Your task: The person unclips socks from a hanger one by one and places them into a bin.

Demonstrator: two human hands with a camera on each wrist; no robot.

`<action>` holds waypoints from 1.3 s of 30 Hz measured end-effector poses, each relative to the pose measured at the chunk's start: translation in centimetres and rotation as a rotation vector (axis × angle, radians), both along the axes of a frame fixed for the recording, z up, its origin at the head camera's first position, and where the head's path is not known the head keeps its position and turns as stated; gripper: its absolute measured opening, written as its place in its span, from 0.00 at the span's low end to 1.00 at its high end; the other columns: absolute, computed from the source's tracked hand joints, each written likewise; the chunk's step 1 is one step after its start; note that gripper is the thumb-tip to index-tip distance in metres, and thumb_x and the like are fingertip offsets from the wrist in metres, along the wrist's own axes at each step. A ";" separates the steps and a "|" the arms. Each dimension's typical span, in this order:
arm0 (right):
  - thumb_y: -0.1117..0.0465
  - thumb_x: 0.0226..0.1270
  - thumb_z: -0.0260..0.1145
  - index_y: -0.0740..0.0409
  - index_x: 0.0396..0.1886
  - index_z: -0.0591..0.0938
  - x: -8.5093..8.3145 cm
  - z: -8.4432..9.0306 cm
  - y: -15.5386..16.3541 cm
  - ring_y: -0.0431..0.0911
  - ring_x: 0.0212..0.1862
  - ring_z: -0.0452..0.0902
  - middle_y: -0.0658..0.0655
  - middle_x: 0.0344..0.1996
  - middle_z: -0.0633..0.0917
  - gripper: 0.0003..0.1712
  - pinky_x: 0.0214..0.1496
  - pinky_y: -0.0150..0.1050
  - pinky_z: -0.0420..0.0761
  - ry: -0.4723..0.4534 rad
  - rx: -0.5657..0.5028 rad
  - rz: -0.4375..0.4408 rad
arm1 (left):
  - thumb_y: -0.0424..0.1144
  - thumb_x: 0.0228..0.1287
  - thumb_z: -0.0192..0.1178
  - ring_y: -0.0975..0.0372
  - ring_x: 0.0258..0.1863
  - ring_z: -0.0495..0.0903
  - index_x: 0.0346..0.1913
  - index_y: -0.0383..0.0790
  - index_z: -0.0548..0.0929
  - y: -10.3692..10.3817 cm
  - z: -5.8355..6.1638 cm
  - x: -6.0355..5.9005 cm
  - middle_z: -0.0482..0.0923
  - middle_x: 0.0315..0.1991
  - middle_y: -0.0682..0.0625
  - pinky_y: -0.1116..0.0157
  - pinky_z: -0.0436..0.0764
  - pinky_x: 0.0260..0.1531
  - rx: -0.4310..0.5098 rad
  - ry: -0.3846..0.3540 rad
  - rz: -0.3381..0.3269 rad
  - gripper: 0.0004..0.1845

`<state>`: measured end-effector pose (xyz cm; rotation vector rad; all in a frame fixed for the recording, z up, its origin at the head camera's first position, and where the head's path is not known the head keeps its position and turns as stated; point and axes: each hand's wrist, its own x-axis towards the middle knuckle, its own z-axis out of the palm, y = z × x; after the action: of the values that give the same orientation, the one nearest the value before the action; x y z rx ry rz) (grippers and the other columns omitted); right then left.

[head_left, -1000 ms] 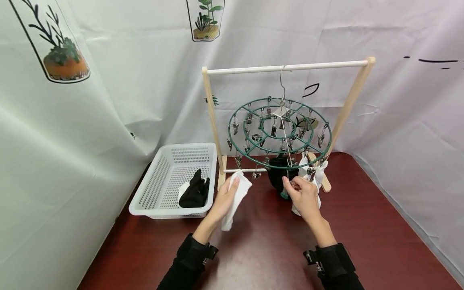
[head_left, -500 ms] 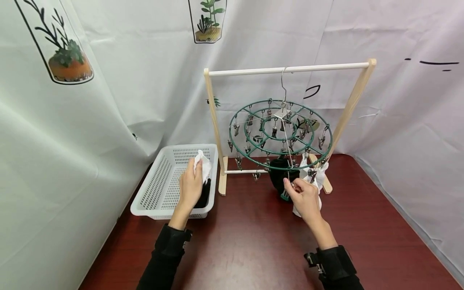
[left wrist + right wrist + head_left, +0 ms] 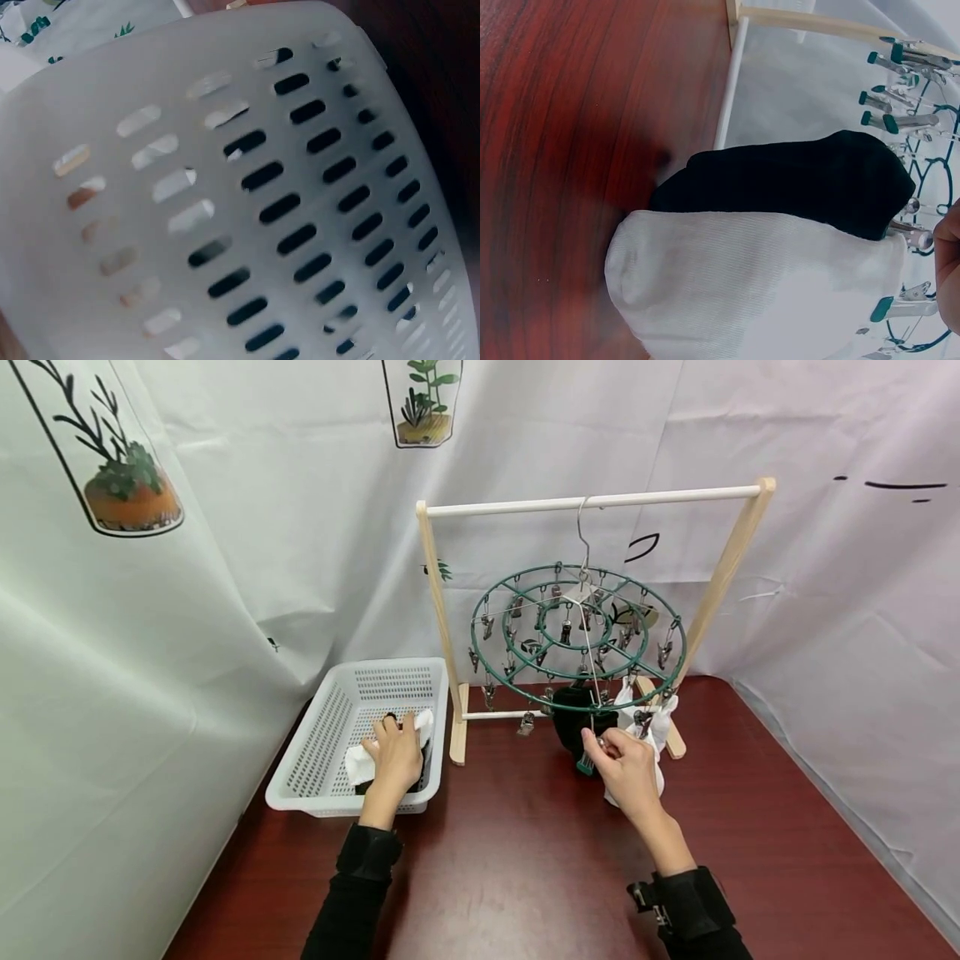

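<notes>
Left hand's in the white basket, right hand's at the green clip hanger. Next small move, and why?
Probably: the right hand squeezes open the clip it pinches on the round green clip hanger, freeing the black sock hanging below. The left hand rests on the white sock lying in the white plastic basket, so it looks free to come back and catch it.

Head cam: high, facing forward-down, whole table (image 3: 540, 860). Left wrist cam: pressed close against basket (image 3: 300, 187) wall. Right wrist cam: low, near hanging socks (image 3: 780, 247); both shared with head view.
</notes>
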<state>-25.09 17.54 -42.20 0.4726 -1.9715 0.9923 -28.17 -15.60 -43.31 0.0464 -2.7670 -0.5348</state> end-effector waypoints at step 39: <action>0.58 0.58 0.68 0.48 0.09 0.63 0.6 0.4 -0.8 0.38 0.15 0.55 0.41 0.11 0.59 0.25 0.19 0.28 0.54 -0.013 -0.019 -0.005 | 0.36 0.70 0.44 0.52 0.48 0.73 0.52 0.30 0.75 15.5 5.8 0.0 0.75 0.45 0.41 0.54 0.62 0.61 -0.110 0.999 -0.586 0.16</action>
<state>-24.44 16.79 -41.81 0.4521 -1.9724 1.0123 -28.13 -0.13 -37.51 -0.8352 -1.7775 -0.3760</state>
